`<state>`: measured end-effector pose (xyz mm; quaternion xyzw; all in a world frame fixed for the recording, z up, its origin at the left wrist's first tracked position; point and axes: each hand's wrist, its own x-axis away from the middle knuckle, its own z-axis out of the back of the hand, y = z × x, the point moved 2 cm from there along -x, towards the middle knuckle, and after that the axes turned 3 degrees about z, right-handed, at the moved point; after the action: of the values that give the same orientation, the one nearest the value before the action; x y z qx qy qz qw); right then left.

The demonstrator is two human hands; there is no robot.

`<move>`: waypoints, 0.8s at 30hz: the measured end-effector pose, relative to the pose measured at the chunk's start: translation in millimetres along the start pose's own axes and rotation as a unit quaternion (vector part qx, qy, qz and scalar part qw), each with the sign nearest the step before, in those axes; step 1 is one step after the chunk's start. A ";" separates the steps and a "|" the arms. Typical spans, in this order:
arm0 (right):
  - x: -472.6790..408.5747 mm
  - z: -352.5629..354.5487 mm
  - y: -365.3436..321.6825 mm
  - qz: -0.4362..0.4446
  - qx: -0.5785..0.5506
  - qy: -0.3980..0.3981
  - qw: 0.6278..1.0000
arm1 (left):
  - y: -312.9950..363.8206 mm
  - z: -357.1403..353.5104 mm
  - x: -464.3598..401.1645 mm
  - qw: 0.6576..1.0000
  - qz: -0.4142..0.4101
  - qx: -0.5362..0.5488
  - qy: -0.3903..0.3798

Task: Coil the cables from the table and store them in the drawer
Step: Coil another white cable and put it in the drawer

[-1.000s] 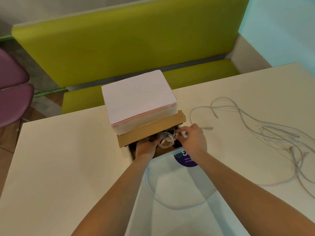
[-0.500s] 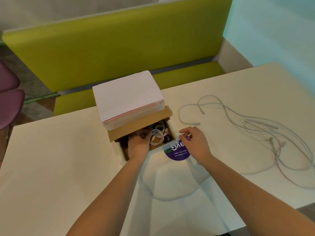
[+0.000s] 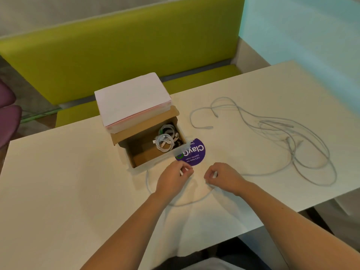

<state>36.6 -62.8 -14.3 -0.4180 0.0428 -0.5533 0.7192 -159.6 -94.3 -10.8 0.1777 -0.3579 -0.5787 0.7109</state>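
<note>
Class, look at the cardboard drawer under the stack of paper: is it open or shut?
Open. The drawer is pulled out from under the paper stack, so its inside shows, with coiled white cables lying in it.

Open drawer [image 3: 136, 160] holding coiled cables [image 3: 165, 142]; loose cables [image 3: 276, 125] at 3 o'clock; both hands [image 3: 176, 177] pinching a cable [image 3: 187, 203] on surface [image 3: 58, 182].

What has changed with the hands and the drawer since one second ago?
Both hands came out of the drawer toward the person, leaving the coiled white cable inside. Left hand and right hand now each pinch the loose cable on the table. The tangled cables stayed put.
</note>
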 end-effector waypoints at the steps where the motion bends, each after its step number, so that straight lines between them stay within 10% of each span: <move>1: 4.5 0.0 2.5 0.014 0.033 -0.014 0.999 | -5.2 -5.7 4.8 1.000 0.013 -0.006 -0.025; 11: 25.1 -7.9 17.7 0.123 0.239 -0.015 0.963 | -14.7 -28.1 36.7 0.994 0.020 -0.066 -0.089; 24: 41.4 30.8 13.1 0.097 0.040 0.160 0.981 | 37.5 -8.8 51.1 0.999 -0.015 -0.046 -0.017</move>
<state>78.7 -79.7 13.7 -0.2885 0.1759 -0.5417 0.7697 -123.5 -134.2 23.7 0.1401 -0.3407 -0.6080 0.7033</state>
